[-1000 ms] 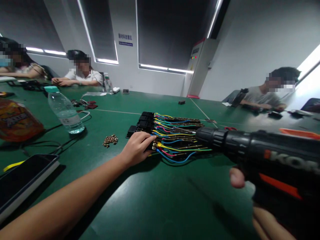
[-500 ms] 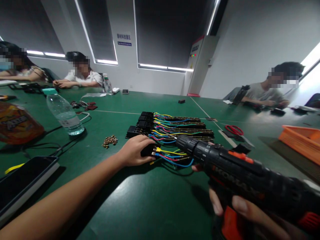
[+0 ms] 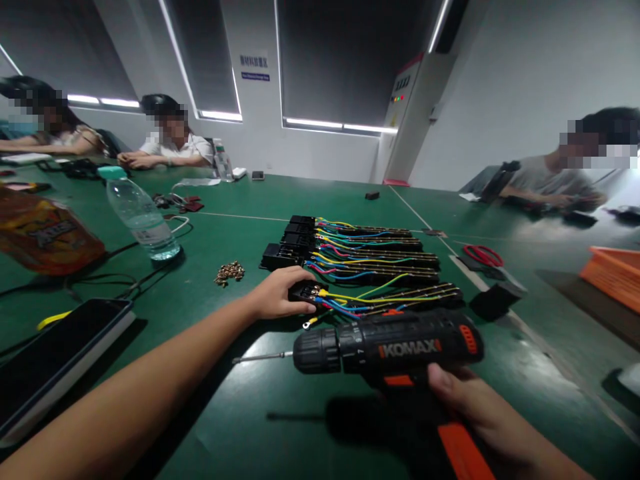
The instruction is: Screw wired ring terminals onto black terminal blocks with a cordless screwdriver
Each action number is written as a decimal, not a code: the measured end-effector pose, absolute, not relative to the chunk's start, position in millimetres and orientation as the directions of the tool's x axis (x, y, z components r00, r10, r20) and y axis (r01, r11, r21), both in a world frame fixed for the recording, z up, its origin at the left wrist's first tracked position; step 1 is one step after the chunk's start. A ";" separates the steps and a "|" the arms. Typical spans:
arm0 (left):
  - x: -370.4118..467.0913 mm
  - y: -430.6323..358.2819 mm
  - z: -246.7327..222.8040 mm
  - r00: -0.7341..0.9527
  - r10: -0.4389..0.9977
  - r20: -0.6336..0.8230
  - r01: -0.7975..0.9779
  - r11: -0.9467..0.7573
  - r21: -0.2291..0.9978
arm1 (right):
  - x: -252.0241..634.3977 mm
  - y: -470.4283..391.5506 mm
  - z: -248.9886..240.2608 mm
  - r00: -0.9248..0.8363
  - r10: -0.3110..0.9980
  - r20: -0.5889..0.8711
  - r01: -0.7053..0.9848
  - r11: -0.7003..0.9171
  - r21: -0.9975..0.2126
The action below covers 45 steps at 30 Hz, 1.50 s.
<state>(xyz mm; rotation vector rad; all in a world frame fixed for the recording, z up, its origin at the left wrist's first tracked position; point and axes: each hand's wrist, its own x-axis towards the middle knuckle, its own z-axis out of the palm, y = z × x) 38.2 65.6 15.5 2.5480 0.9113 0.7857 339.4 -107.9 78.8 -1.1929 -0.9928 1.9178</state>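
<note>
My left hand (image 3: pixel 277 295) is closed around the near black terminal block (image 3: pixel 303 291), thumb at its front edge. Yellow, blue and red wires run from the block to a black strip (image 3: pixel 435 293) on its right. A loose yellow wire with a ring terminal (image 3: pixel 307 325) sticks out below the block. In my right hand (image 3: pixel 467 397) is a black and orange cordless drill (image 3: pixel 395 343), held above the table. Its long bit (image 3: pixel 263 358) points left, apart from the block. Several similar wired blocks (image 3: pixel 300 237) lie in a row behind.
A pile of small brass-coloured screws (image 3: pixel 230 273) lies left of the blocks. Further left are a water bottle (image 3: pixel 143 217), an orange drink bottle (image 3: pixel 50 230) and a phone (image 3: pixel 65 360). Red scissors (image 3: pixel 483 255) and an orange basket (image 3: pixel 613 280) are at right. Other people sit across the table.
My right hand has drawn the drill back from the block's wires and turned it, so the bit now points left nearer to me. My left hand stays on the block.
</note>
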 end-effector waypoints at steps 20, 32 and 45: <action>39.2 68.1 14.7 0.664 0.638 0.390 0.463 -0.760 0.456 | 317.4 -94.0 32.4 -0.599 0.575 -0.557 -0.036 -0.714 -0.699; 39.9 67.8 15.0 0.667 0.637 0.387 0.461 -0.760 0.458 | 318.5 -99.0 30.4 -0.558 0.583 -0.591 0.008 -0.708 -0.706; 43.9 59.2 27.5 0.778 0.504 0.376 0.490 -0.860 0.139 | 328.3 -105.6 44.0 -0.498 0.666 -0.555 0.305 -0.465 -0.831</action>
